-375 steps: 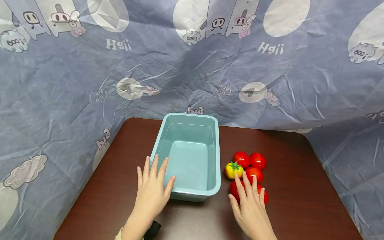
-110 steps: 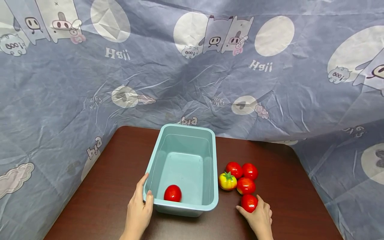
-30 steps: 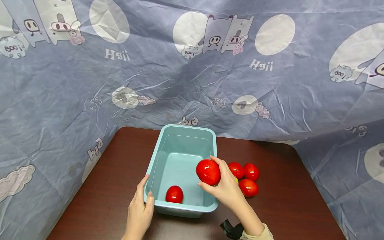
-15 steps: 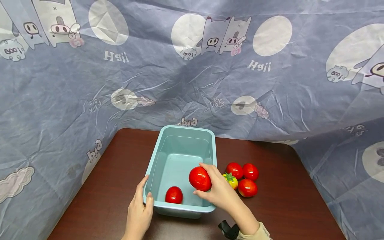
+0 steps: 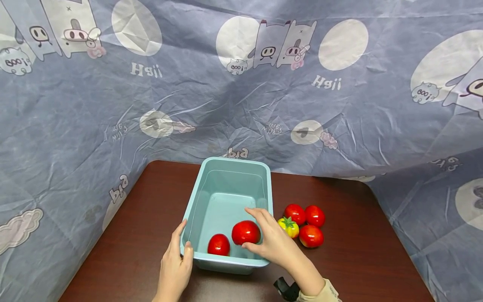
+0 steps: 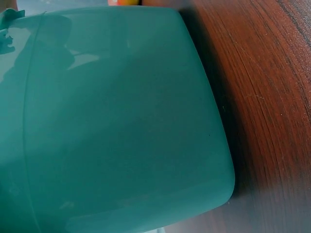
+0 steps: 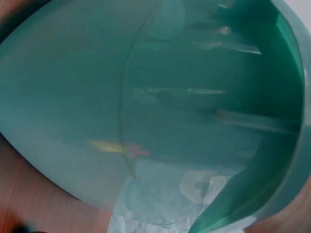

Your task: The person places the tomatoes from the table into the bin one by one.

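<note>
A light blue plastic tub (image 5: 230,165) stands on the dark wooden table (image 5: 339,268). My left hand (image 5: 176,262) grips the tub's near left corner, thumb over the rim. My right hand (image 5: 271,241) reaches into the tub and holds a red tomato (image 5: 245,232) low inside it, beside another red tomato (image 5: 219,244) lying on the tub's floor. Both wrist views show only the tub wall (image 6: 116,126) (image 7: 73,107) close up, with no hand visible.
To the right of the tub lie three red tomatoes (image 5: 294,213) (image 5: 315,215) (image 5: 311,235) and a yellow one with a green stalk (image 5: 288,227). A blue printed cloth (image 5: 241,84) hangs behind and around the table. A dark wrist strap (image 5: 284,289) shows at the bottom edge.
My right hand has carried the red tomato over the tub's right rim and lowered it toward the floor. The left hand stays on the corner.
</note>
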A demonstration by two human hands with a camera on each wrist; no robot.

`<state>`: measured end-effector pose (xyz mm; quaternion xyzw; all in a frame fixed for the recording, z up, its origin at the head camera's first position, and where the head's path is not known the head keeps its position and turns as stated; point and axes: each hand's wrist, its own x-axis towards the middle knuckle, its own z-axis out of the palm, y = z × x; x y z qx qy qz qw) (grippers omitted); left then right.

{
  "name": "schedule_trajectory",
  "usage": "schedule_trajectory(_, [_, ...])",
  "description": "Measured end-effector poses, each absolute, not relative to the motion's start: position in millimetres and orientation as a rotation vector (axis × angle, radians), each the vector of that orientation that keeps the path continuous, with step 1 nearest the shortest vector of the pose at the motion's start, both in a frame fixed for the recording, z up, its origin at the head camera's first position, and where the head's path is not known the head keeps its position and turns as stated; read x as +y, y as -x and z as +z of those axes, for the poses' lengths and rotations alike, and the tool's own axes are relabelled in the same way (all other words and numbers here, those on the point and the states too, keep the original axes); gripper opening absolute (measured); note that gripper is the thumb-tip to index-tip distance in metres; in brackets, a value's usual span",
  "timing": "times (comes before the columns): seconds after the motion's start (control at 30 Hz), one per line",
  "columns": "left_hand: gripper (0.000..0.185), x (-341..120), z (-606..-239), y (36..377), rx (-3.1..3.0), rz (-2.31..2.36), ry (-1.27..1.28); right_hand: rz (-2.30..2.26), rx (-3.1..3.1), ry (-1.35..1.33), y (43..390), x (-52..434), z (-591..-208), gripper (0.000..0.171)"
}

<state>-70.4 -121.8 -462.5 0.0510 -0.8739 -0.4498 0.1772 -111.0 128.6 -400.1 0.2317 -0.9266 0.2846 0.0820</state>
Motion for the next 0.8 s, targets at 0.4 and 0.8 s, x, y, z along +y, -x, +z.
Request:
schedule_trajectory(0.4, [0.056,-121,-462,70,-2.466,-1.285,-0.157,0.863,-2.562,-0.718,108,139,-404,0.058])
schedule_trajectory(0.8, [0.056,-120,-462,70,-2.473,-1.280,-0.151,1.109,-2.214,-0.496,110,174,-408,0.041])
